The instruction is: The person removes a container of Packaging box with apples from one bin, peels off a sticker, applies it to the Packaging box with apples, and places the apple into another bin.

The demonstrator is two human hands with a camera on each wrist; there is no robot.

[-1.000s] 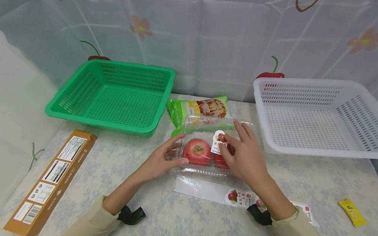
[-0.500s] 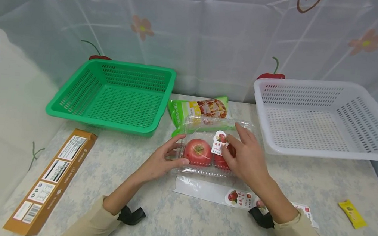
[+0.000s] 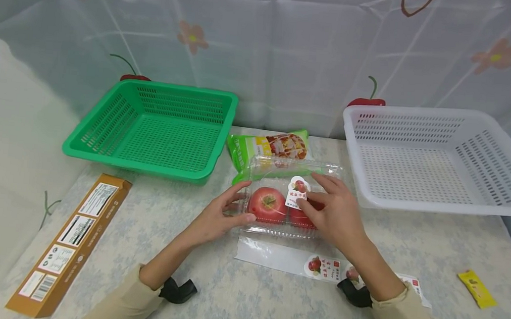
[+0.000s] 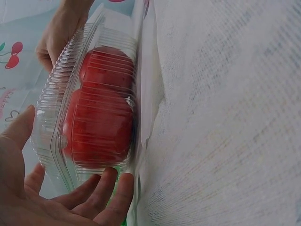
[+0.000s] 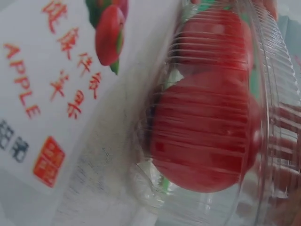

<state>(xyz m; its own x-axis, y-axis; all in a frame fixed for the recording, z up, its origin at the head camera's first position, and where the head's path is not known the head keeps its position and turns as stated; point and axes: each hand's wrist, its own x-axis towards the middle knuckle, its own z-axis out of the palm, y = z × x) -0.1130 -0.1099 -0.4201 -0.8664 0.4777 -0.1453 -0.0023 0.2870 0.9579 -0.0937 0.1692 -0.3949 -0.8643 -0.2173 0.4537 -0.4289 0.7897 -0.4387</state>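
In the head view, a clear plastic clamshell box (image 3: 272,229) lies on the table with red tomatoes (image 3: 267,204) inside. My left hand (image 3: 216,219) holds the box's left end, thumb at the front corner and fingers round the side, as the left wrist view also shows. A white apple sticker (image 3: 297,193) lies on the lid. My right hand (image 3: 337,212) rests over the lid's right half, its thumb touching the sticker's lower right edge and other fingers spread on the plastic. Part of the tomatoes is hidden beneath it.
A sticker strip (image 3: 270,254) lies in front of the box. Behind it is a green food packet (image 3: 242,151). A green basket (image 3: 145,167) stands back left, a white basket (image 3: 416,204) back right. A brown carton (image 3: 67,247) lies left, a yellow sachet (image 3: 477,289) right.
My right fingers have shifted off the sticker's upper right part, so more of its print shows; the thumb stays at its lower edge. The left hand and box have not moved.
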